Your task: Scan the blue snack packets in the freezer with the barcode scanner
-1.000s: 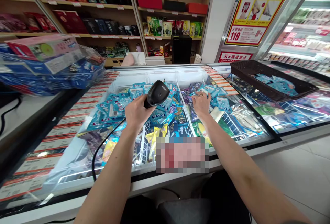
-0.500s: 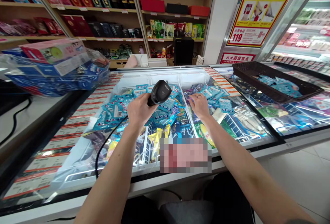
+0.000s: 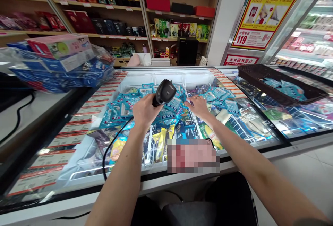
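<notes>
My left hand [image 3: 145, 113] is wrapped around the handle of a black corded barcode scanner [image 3: 166, 92], which is over a chest freezer heaped with light-blue ice cream packets [image 3: 111, 113]. My right hand [image 3: 201, 107] lies palm down with its thumb apart and fingers stretched out, by the white wire divider [image 3: 193, 116]. It seems to hold nothing, though its underside is hidden. More blue packets [image 3: 217, 93] lie just beyond it. Yellow packets [image 3: 160, 141] show in the nearer compartment. A blurred-out phone-shaped object [image 3: 194, 156] rests at the freezer's front edge.
At the left, a plastic bag of boxes [image 3: 62, 63] stands by the freezer. A dark brown basket [image 3: 282, 85] with blue packets sits on the right-hand glass. The scanner's black cable [image 3: 105, 156] runs beside my left forearm. Stocked shelves [image 3: 99, 7] stand behind.
The view has shifted slightly, so most things appear a little further right. My right thumb now shows apart from the fingers, which look straighter. My left hand keeps its grip on the barcode scanner.
</notes>
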`<state>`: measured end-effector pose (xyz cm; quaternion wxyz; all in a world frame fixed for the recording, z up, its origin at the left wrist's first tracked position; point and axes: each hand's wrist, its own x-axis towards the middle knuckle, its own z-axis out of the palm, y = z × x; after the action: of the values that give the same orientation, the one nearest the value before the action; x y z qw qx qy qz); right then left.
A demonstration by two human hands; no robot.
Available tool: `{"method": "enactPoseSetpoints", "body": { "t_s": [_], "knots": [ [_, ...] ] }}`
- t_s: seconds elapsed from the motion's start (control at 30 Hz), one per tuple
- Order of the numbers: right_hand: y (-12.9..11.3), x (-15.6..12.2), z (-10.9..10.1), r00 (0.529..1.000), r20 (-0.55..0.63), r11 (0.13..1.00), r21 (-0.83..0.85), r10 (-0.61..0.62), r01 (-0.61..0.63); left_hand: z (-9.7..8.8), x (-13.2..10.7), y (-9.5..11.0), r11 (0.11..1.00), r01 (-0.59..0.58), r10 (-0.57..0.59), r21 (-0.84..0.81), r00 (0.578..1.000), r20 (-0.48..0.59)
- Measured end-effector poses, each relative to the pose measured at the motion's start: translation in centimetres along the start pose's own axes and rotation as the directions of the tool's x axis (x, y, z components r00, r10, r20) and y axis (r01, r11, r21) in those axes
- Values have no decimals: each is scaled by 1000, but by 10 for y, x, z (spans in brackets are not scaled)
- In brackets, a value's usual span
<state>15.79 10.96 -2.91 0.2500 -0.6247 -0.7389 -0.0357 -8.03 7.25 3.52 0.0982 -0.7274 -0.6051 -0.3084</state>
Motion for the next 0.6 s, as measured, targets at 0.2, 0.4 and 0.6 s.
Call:
{"method": "enactPoseSetpoints", "body": {
  "t_s": [0.2, 0.4, 0.6],
  "knots": [
    [-19, 7, 2, 997, 60, 998, 16, -55, 54, -1, 0, -5, 1000, 28, -28, -10, 1000, 1],
    [-12, 9, 5, 1000, 19, 996, 80, 25, -26, -1, 1, -6, 999, 30, -30, -20, 1000, -7],
    [8, -3, -5, 996, -9, 925, 372, 92, -81, -2, 0, -3, 1000, 10, -10, -26, 1000, -6]
  ]
}}
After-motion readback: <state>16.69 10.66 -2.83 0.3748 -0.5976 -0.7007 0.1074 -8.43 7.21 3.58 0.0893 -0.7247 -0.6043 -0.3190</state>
